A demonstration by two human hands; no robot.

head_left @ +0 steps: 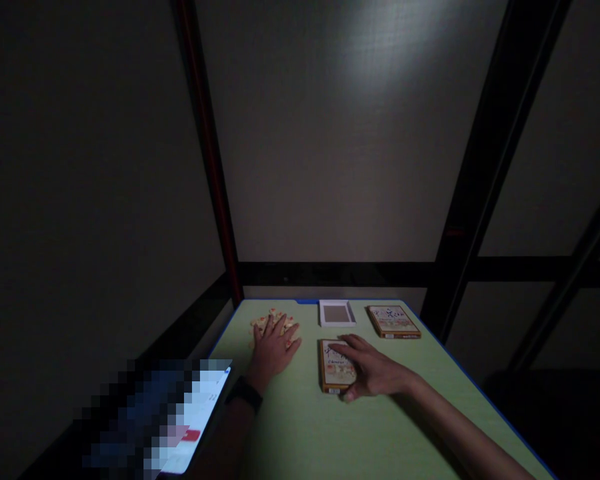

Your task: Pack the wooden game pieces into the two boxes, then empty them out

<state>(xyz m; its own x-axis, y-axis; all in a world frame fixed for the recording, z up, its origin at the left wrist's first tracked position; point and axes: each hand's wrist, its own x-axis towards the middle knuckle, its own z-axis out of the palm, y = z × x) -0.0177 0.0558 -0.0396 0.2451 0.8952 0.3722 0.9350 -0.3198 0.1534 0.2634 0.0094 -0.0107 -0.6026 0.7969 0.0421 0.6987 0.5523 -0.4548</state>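
My left hand (pixel 275 350) lies flat with spread fingers over a loose pile of small cream Chinese chess pieces (pixel 274 312), some with red marks. The palm and fingers hide part of the pile. To the right, a Chinese chess box (pixel 337 375) lies flat on the table with writing on its cover. My right hand (pixel 375 370) grips this box from its right side, fingers across the far part of the cover and thumb by the near edge. The box's right part is hidden under the hand.
A shallow white open tray (pixel 337 302) sits at the table's far edge. A second, similar box (pixel 394 321) lies at the far right. The green table (pixel 300 433) has a blue rim. A lit screen (pixel 205 407) stands at lower left; walls enclose the far and left sides.
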